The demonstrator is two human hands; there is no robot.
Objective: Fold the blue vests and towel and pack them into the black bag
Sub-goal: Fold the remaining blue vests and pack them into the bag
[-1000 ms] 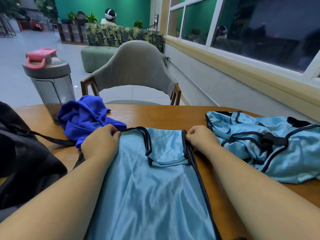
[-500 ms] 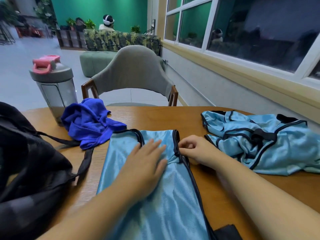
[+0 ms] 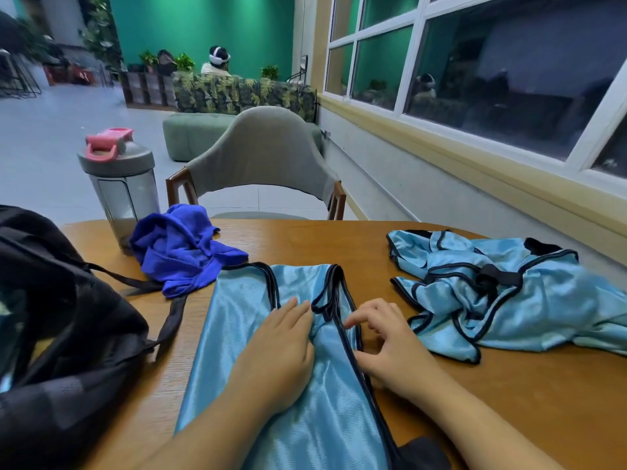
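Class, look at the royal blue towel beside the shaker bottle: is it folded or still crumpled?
Crumpled. The towel lies in a loose bunched heap on the table, with uneven creases and no flat layers.

Wood table (image 3: pixel 339 242) w/ vests (image 3: pixel 237 320), towel (image 3: pixel 179 252), bag (image 3: pixel 68 334), bottle (image 3: pixel 122 188).

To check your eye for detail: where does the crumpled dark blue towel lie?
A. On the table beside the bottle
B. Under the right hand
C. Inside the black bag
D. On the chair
A: the towel sits bunched on the table right next to the bottle.
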